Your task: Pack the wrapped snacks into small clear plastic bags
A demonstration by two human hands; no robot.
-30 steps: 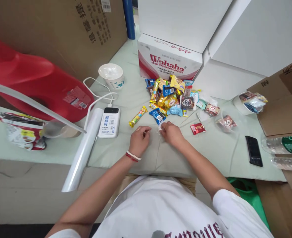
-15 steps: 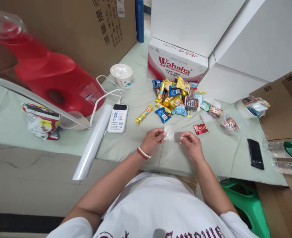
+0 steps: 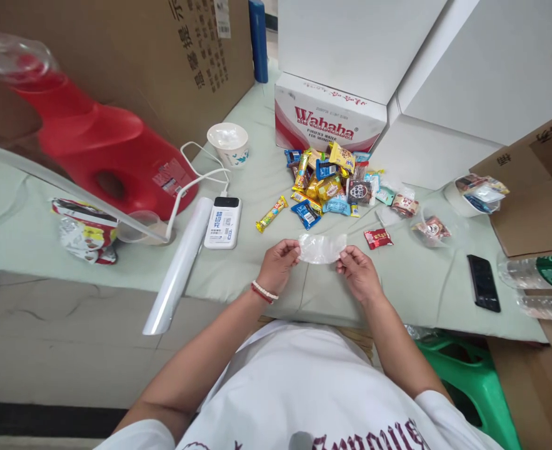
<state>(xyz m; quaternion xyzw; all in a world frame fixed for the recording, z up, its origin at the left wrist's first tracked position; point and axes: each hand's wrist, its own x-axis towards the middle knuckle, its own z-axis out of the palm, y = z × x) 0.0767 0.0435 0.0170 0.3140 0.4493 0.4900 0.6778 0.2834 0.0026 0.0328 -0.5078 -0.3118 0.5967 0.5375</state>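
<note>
A small clear plastic bag [image 3: 321, 249] is stretched flat between my two hands, just above the table's front part. My left hand [image 3: 279, 261] pinches its left end; a white and red bracelet circles that wrist. My right hand [image 3: 356, 270] pinches the right end between thumb and fingers. Beyond the bag lies a heap of wrapped snacks [image 3: 329, 187] in yellow, blue and brown. A yellow stick snack [image 3: 272, 214] lies apart on the left, and a red packet [image 3: 377, 238] is to the right of the bag.
On the left are a white power bank [image 3: 222, 223], a clear film roll [image 3: 179, 265], a paper cup [image 3: 229, 142] and a red jug [image 3: 111, 150]. A phone [image 3: 484, 282] and a snack-filled cup [image 3: 472, 194] are on the right. A Wahaha carton [image 3: 329, 115] stands behind the heap.
The plastic bag, bunched in my left hand before, is now spread out wide. My right hand has moved in from the right and taken hold of its other end.
</note>
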